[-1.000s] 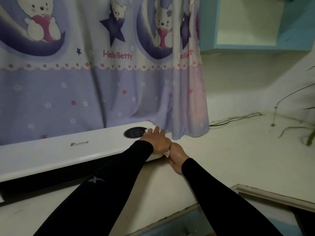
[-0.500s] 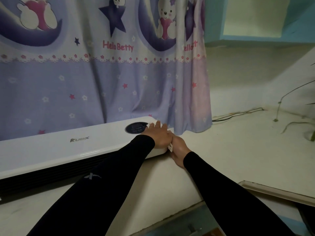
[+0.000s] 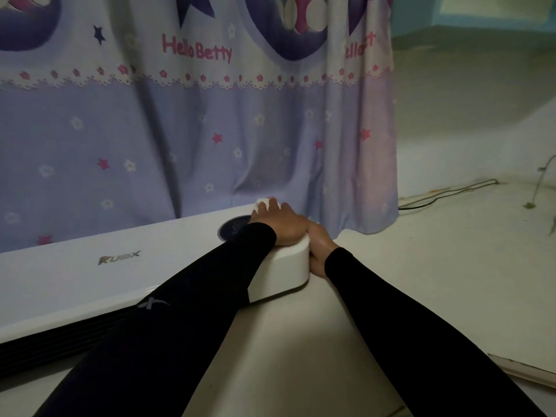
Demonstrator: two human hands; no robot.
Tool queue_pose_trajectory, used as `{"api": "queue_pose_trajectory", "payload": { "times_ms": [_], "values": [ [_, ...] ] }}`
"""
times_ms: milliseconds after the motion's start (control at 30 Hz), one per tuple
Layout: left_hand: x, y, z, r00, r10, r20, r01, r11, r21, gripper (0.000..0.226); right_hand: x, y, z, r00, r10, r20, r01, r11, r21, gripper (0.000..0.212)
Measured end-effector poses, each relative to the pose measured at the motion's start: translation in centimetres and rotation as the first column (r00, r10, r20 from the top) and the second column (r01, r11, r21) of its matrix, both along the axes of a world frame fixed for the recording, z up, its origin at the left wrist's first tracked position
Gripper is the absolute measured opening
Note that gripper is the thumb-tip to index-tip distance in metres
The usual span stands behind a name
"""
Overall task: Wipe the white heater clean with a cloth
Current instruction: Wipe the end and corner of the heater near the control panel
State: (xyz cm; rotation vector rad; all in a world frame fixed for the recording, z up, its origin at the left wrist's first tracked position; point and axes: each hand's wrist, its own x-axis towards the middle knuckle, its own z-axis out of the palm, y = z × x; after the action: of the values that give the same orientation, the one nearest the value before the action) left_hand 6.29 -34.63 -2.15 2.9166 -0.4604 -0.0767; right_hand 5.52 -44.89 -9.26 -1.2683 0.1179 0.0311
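Observation:
The long white heater (image 3: pixel 75 275) lies on a pale surface, with a dark grille along its front and a round dark display (image 3: pixel 233 230) near its right end. My left hand (image 3: pixel 281 225) lies palm down on the top of that right end. It presses a small white cloth (image 3: pixel 261 202), which shows just past the fingertips at the heater's back edge. My right hand (image 3: pixel 319 245) cups the heater's right end face, its fingers partly hidden behind the corner. Both arms wear black sleeves.
A purple cartoon curtain (image 3: pixel 210 130) hangs right behind the heater and touches the surface. A dark cable (image 3: pixel 445 194) runs along the wall at the right. Thin plant stems (image 3: pixel 541 182) stand at the far right. A raised ledge (image 3: pixel 523 371) sits at the lower right.
My left hand has slid towards the heater's back edge with the cloth. The right hand stays at the end face. The view has moved closer and lower.

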Motion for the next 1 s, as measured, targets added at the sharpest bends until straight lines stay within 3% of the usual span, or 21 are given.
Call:
{"api": "queue_pose_trajectory", "payload": {
  "times_ms": [333, 567, 1000],
  "values": [
    [1.7, -0.1, 0.5, 0.998, 0.042, 0.039, -0.042, 0.999, 0.020, 0.070, 2.2, -0.3, -0.2, 1.000, 0.017, 0.022, -0.016, 0.999, -0.049, 0.031],
    [-1.7, -0.6, 0.3, 0.999, 0.036, 0.001, -0.036, 0.999, 0.021, 0.071, -1.7, -0.1, -0.3, 0.999, 0.027, 0.023, -0.029, 0.997, 0.073, 0.032],
    [-9.7, -0.3, 0.3, 0.994, -0.074, 0.080, 0.066, 0.993, 0.100, 0.065, -9.8, 0.0, -0.3, 0.998, -0.014, 0.057, 0.011, 0.999, 0.046, 0.036]
  ]
}}
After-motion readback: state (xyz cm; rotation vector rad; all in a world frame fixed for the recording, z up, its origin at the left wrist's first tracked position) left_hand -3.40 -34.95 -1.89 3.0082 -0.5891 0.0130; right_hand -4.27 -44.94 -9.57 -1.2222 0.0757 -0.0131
